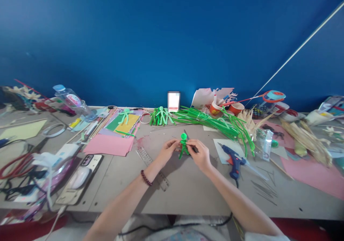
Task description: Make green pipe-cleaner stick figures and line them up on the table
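Observation:
A small green pipe-cleaner figure (184, 137) with a round coiled head stands upright between my two hands, just above the grey table. My left hand (172, 148) pinches the figure's left side with thumb and forefinger. From the other side, my right hand (199, 152) has its fingertips closed on the figure's body and arm. A dark slim object, perhaps a tool, shows behind the right fingers; I cannot make out what it is. Behind the hands, several similar green figures (161, 116) lean together near the wall. A bundle of green pipe cleaners (209, 121) lies right of them.
A blue glue gun (235, 160) lies right of my right hand, its cord running to the table edge. A clear ruler (162, 181) lies under my left forearm. Pink paper (109, 145), a phone (83, 176) and a plastic bottle (71, 99) are on the left.

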A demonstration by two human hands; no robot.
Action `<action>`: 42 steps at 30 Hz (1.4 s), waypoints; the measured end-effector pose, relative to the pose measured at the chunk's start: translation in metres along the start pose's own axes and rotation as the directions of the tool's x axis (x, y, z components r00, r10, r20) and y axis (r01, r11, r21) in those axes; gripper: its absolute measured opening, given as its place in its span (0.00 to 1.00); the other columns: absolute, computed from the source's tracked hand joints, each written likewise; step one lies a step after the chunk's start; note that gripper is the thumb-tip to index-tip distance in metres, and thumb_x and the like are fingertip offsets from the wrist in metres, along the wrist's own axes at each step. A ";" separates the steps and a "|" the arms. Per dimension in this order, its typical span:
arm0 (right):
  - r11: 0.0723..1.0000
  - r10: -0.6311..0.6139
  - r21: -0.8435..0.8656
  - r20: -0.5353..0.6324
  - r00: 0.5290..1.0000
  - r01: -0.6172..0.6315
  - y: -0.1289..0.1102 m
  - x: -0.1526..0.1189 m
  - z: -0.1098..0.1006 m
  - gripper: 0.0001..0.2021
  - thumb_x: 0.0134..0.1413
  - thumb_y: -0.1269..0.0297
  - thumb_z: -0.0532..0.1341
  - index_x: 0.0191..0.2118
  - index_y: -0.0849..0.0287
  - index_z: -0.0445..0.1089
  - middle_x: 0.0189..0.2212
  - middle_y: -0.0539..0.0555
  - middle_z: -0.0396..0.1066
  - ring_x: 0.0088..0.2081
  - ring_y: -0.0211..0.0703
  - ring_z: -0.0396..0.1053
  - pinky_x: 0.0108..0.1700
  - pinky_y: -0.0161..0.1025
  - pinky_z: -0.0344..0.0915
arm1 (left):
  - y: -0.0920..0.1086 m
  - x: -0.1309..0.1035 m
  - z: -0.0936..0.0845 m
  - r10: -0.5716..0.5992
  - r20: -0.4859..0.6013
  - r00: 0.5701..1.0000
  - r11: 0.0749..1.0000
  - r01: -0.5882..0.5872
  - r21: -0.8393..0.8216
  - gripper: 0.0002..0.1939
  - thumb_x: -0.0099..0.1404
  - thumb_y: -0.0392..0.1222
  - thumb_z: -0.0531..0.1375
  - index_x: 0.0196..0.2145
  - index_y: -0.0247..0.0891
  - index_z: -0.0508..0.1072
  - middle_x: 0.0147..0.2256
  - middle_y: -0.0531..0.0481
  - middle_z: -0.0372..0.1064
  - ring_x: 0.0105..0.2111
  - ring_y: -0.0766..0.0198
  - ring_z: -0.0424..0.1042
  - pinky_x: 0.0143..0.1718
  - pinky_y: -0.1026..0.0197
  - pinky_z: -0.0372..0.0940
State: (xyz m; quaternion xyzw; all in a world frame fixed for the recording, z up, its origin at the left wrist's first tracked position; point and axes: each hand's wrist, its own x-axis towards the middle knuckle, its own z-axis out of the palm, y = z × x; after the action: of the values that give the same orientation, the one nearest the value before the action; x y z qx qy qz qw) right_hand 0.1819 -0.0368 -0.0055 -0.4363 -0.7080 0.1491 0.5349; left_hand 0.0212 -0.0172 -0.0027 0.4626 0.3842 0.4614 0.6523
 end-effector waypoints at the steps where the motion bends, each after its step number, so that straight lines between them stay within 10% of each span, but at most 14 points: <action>1: 1.000 0.013 0.012 0.003 1.000 -0.013 0.000 0.000 0.000 0.05 0.55 0.70 0.57 0.34 0.56 0.71 0.33 0.54 0.74 0.35 0.40 0.72 0.37 0.36 0.68 | 0.000 0.001 -0.001 -0.021 0.001 1.000 1.000 0.021 -0.009 0.17 0.53 0.53 0.63 0.32 0.36 0.75 0.28 0.47 0.72 0.29 0.62 0.70 0.35 0.60 0.65; 18: 0.837 0.423 0.315 0.143 0.895 -0.447 0.003 0.000 0.008 0.10 0.47 0.57 0.64 0.33 0.57 0.71 0.31 0.54 0.72 0.32 0.42 0.70 0.34 0.38 0.69 | -0.001 -0.001 0.001 -0.154 0.023 0.988 0.979 0.155 -0.130 0.16 0.50 0.49 0.67 0.31 0.33 0.77 0.27 0.46 0.73 0.27 0.64 0.70 0.32 0.62 0.65; 42: 0.713 0.504 0.462 0.185 0.844 -0.527 0.003 0.002 0.006 0.17 0.45 0.55 0.66 0.39 0.58 0.68 0.30 0.52 0.69 0.31 0.39 0.68 0.32 0.35 0.66 | -0.004 0.000 0.000 -0.166 0.053 0.985 0.969 0.173 -0.176 0.16 0.45 0.40 0.71 0.32 0.34 0.76 0.29 0.47 0.74 0.26 0.67 0.69 0.30 0.64 0.60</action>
State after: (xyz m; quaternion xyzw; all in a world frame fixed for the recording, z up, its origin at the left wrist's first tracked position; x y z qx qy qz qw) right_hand 0.1780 -0.0317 -0.0085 -0.4603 -0.5075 0.4784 0.5492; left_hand 0.0218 -0.0176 -0.0066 0.3761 0.3666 0.4280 0.7356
